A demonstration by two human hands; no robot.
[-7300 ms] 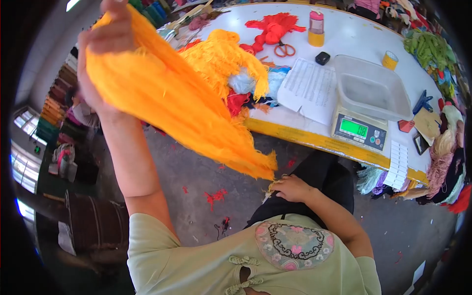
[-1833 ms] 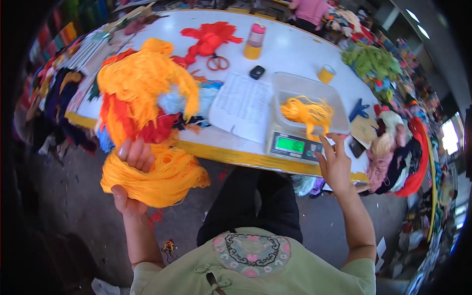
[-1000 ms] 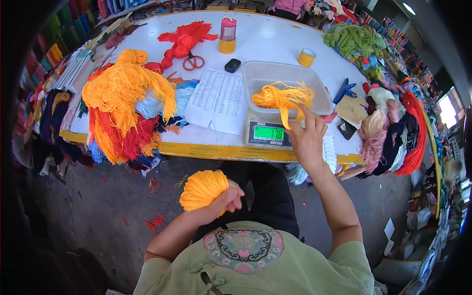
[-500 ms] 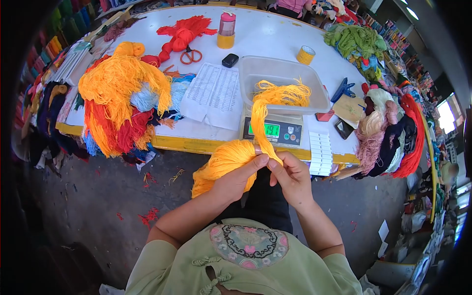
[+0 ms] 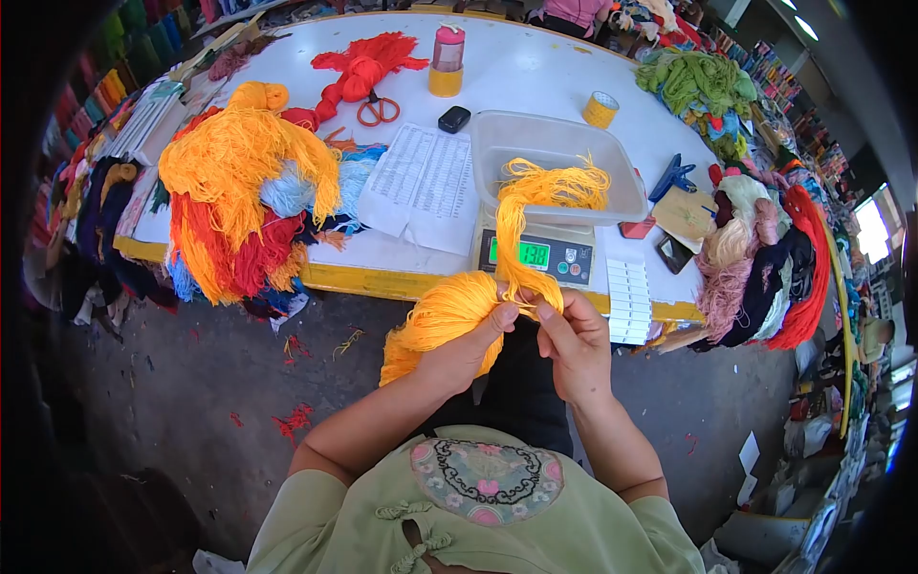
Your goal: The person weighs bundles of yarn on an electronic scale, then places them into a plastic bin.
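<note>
A thick orange-yellow hank of yarn hangs off the table's front edge, and my left hand is closed on its gathered end. Beside it, my right hand pinches a loop of the same yarn between thumb and fingers. From there a yarn length runs up over the rim of a clear plastic tub to a loose pile inside. The tub rests on a digital scale with a lit green display. Fine strands cross between my thumbs; their exact path is hard to see.
Left on the white table lie a heap of orange yarn, printed sheets, red-handled scissors and red yarn. A bottle, tape roll, blue clip and more hanks stand or lie around.
My right hand has shifted slightly right, and the yarn loop in it bulges wider. The scale's displayed number has dropped. The whole view has moved a little.
</note>
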